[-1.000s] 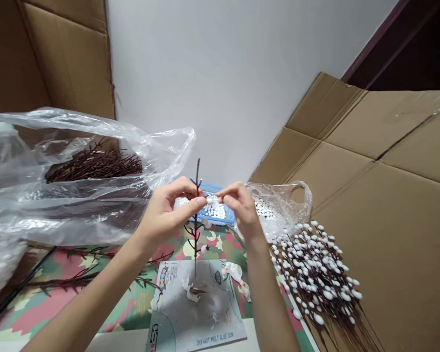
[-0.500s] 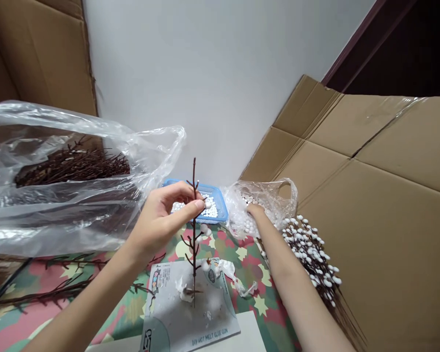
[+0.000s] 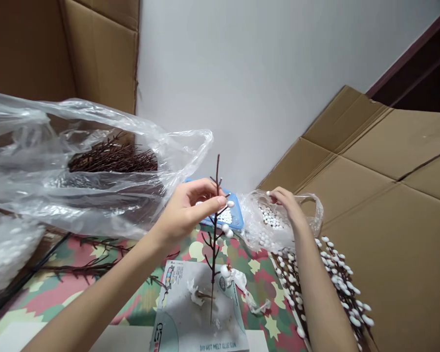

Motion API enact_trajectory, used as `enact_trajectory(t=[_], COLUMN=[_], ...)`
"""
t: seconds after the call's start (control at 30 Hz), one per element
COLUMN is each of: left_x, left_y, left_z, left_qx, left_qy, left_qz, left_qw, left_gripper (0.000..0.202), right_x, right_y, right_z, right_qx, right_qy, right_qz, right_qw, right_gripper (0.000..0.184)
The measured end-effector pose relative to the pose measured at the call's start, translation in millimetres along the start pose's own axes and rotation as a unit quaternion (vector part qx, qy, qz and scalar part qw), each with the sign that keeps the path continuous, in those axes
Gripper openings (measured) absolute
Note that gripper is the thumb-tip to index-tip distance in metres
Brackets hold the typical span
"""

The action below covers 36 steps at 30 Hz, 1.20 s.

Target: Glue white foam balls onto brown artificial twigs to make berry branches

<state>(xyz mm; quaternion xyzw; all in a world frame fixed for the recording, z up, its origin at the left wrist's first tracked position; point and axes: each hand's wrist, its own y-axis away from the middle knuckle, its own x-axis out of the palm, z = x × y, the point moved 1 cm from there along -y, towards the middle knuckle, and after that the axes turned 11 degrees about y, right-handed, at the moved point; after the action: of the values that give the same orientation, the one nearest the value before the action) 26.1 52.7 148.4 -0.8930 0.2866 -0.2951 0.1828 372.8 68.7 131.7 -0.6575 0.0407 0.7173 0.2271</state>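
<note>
My left hand (image 3: 190,208) pinches a thin brown artificial twig (image 3: 214,244) near its upper part and keeps it upright. Several white berries sit on the twig's right-hand side; its left shoots are bare. Above a clear plastic bag (image 3: 256,222) of white berries, my right hand (image 3: 284,200) is closed, with one white berry (image 3: 268,194) at its fingertips. Behind the left hand stands a blue basket (image 3: 238,215) with more white berries. Beneath the twig lies a printed glue gun box (image 3: 190,327) with whitish glue lumps on it.
A large clear bag (image 3: 176,142) with a bundle of brown twigs (image 3: 113,156) lies at left. Finished berry stems (image 3: 341,274) rest at right beside cardboard (image 3: 381,205). Loose twigs (image 3: 84,268) lie on the camouflage-patterned cloth (image 3: 275,318). Another bag of white pieces (image 3: 7,254) is at far left.
My right hand has risen out of the clear bag with a white berry. My left hand still holds the twig upright. The view has swung left.
</note>
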Motion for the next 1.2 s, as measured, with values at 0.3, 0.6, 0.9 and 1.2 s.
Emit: enact_trajectory(t=[0.3, 0.6, 0.9, 1.2], left_x=[16.7, 17.8, 17.4, 20.2], left_y=[8.9, 8.5, 9.3, 7.7], left_z=[4.8, 12.4, 13.5, 14.8], left_qx=[-0.114, -0.139, -0.158, -0.145], left_qy=[0.139, 0.177, 0.194, 0.082], left_qz=[0.046, 0.026, 0.023, 0.036], left_qw=[0.983, 0.974, 0.968, 0.985], left_gripper=[0.015, 0.021, 0.018, 0.018], right_x=[-13.1, 4.0, 5.6, -20.6], right_y=[115.4, 124.9, 120.1, 133.8], right_z=[144.9, 155.4, 145.4, 149.1], right_qx=[-0.232, -0.209, -0.330, -0.181], right_qy=[-0.513, -0.513, -0.521, -0.674], right_qz=[-0.013, -0.150, -0.111, -0.083], right_qw=[0.826, 0.819, 0.779, 0.712], right_gripper=[0.018, 0.013, 0.018, 0.008])
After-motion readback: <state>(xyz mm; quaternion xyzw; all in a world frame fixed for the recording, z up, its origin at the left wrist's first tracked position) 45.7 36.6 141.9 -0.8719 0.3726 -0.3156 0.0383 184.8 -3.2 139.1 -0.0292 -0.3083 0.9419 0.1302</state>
